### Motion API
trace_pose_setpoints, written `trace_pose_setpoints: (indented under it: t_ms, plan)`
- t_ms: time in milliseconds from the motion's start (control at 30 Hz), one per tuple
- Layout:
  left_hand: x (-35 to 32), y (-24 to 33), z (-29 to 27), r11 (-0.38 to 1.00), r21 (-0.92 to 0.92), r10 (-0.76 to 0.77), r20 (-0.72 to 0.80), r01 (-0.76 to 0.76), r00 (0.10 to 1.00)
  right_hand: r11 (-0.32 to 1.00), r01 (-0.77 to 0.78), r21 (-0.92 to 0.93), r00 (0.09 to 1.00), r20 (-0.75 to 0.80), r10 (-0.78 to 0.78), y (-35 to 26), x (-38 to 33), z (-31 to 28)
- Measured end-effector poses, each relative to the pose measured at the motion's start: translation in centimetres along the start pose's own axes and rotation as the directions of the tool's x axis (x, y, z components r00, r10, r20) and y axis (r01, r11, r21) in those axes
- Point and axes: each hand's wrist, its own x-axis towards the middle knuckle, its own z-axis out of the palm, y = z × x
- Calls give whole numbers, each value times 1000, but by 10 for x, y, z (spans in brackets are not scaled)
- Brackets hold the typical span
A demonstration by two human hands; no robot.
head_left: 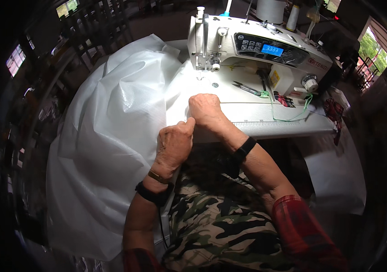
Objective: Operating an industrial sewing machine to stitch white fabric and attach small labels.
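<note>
A large sheet of white translucent fabric drapes over the left side of a white sewing table and down to my lap. My left hand pinches the fabric's edge at the table's front. Just beyond it my right hand is closed on the same edge, pressing it on the table in front of the needle of a white sewing machine. Both wrists carry black bands.
Small snips and red-handled scissors lie on the machine bed to the right. Thread cones stand behind the machine. More white fabric hangs off the table's right side. Dark chairs and windows surround the area.
</note>
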Motion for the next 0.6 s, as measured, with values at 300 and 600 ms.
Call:
trace_pose_setpoints:
  t_ms: [300, 600]
  plan:
    - [-110, 45, 72, 867, -488, 65, 312, 101, 948, 998, 38, -48, 997, -72, -41, 17, -19, -4]
    - [-325, -122, 190, 853, 272, -514, 577, 445, 634, 993, -29, -115, 999, -45, 24, 14, -22, -5]
